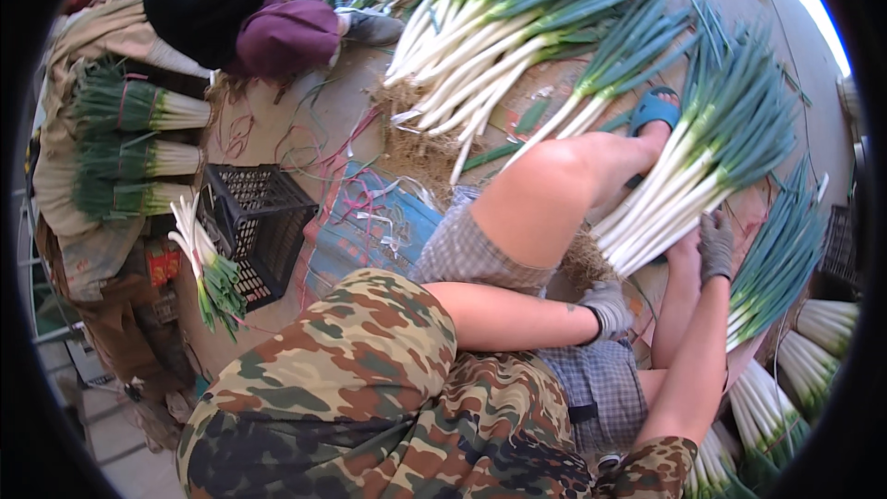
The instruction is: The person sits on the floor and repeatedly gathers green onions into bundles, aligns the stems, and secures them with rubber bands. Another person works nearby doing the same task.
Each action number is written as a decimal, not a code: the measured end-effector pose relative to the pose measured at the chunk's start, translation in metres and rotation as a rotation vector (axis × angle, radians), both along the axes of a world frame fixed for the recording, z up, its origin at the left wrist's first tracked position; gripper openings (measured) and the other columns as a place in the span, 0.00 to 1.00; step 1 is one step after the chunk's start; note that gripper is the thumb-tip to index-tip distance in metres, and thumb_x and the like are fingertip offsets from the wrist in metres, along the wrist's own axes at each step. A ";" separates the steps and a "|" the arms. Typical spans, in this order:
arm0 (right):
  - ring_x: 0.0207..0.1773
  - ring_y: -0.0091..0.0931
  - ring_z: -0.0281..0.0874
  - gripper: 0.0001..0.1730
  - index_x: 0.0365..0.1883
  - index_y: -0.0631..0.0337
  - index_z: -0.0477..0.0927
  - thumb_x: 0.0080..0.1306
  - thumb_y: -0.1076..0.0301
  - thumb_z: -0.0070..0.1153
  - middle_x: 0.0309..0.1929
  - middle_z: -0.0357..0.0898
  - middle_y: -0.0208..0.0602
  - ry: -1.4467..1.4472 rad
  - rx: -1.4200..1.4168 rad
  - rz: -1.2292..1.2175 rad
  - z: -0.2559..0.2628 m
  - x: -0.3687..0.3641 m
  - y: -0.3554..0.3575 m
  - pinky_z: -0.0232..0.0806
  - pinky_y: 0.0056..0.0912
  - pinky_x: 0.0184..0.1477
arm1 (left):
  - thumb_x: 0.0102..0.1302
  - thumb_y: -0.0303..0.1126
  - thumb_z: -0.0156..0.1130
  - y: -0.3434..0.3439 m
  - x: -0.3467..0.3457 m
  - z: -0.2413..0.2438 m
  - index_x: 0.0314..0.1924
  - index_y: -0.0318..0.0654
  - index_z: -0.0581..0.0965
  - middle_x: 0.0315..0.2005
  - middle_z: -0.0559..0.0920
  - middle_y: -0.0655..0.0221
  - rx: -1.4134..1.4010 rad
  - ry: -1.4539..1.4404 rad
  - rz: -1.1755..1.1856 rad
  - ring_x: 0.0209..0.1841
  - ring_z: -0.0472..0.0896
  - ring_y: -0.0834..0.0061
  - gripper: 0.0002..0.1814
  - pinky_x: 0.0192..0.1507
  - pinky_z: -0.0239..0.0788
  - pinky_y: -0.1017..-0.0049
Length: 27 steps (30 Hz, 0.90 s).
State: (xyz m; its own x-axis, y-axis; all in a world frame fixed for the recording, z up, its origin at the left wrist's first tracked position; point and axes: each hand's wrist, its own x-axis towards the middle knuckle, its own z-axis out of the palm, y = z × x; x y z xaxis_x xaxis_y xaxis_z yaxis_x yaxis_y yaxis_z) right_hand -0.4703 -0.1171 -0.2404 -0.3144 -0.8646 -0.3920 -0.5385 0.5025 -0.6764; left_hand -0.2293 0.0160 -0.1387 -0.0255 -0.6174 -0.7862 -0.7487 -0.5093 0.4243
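Observation:
A loose bundle of long green onions (pixel 707 145) lies before me across my lower legs, white stalks and brown roots towards me and green leaves pointing away. My left hand (pixel 610 308), in a grey knit glove, is curled just beside the root ends; its fingers are partly hidden. Wearing a similar glove, my right hand (pixel 714 249) has its fingertips against the white stalks on the bundle's right side. What the fingers do beneath the stalks is hidden. Another heap of green onions (pixel 783 249) lies to the right of my right forearm.
A large pile of green onions (pixel 499 21) spreads ahead on the left, near a seated co-worker (pixel 208 7). Tied bundles (pixel 149 104) lie on a cloth-covered stack. A black plastic crate (pixel 267 222) has trimmed stalks (pixel 208 256) beside it. More bundles (pixel 762 402) sit at the right.

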 end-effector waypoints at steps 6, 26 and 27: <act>0.39 0.16 0.71 0.23 0.61 0.56 0.70 0.68 0.62 0.53 0.49 0.74 0.26 -0.170 -0.167 -0.168 0.179 -0.002 0.022 0.64 0.17 0.37 | 0.61 0.24 0.59 -0.084 0.113 0.140 0.46 0.35 0.77 0.37 0.81 0.64 -0.434 1.121 0.280 0.41 0.80 0.74 0.12 0.46 0.71 0.74; 0.48 0.21 0.71 0.29 0.64 0.59 0.68 0.62 0.77 0.53 0.51 0.73 0.32 -0.244 -0.097 0.131 0.195 0.044 0.059 0.66 0.22 0.50 | 0.60 0.38 0.56 -0.241 0.382 -0.068 0.51 0.42 0.75 0.48 0.77 0.57 -0.719 -0.870 -0.109 0.52 0.75 0.59 0.19 0.55 0.66 0.61; 0.49 0.22 0.71 0.29 0.64 0.60 0.68 0.62 0.78 0.52 0.51 0.73 0.32 -0.247 -0.085 0.121 0.197 0.044 0.061 0.66 0.22 0.50 | 0.60 0.38 0.56 -0.250 0.385 -0.078 0.51 0.42 0.75 0.48 0.76 0.56 -0.660 -0.872 -0.143 0.53 0.75 0.59 0.19 0.56 0.66 0.60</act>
State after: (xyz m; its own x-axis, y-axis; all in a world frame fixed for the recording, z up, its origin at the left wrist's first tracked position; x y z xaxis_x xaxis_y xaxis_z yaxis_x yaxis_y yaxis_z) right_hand -0.4261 -0.0560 -0.0436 -0.1110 -0.9229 -0.3688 -0.4049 0.3809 -0.8313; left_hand 0.1558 -0.2339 -0.2170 0.2732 -0.9581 -0.0860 -0.9573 -0.2621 -0.1217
